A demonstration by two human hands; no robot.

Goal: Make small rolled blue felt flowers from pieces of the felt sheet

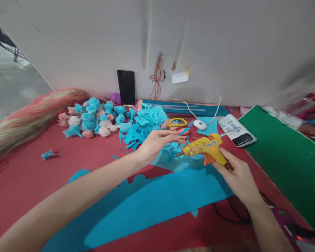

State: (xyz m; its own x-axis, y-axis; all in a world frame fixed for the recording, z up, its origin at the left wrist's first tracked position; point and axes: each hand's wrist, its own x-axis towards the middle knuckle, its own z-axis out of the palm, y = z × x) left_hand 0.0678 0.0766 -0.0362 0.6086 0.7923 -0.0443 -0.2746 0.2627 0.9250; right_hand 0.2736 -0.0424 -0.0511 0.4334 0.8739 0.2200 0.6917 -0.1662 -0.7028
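Note:
My right hand (236, 171) grips a yellow hot glue gun (203, 145) by its handle, the metal nozzle pointing left and a glue stick jutting from its back. Just left of the nozzle is my left hand (157, 141), fingers bent together with a small blue paper strip (184, 131) at the fingertips. Beneath both hands a long blue paper sheet (157, 196) lies across the red table. Cut blue paper pieces (149, 119) are heaped behind my left hand, beside scissors with a yellow handle (177, 122).
Blue, pink and white paper flowers (89, 117) cluster at the left back, with a lone small blue one (48, 154) nearer. A black phone (126, 86) leans on the wall. At right are a white power bank (237, 130), a green board (286, 154) and a black cord (233, 217).

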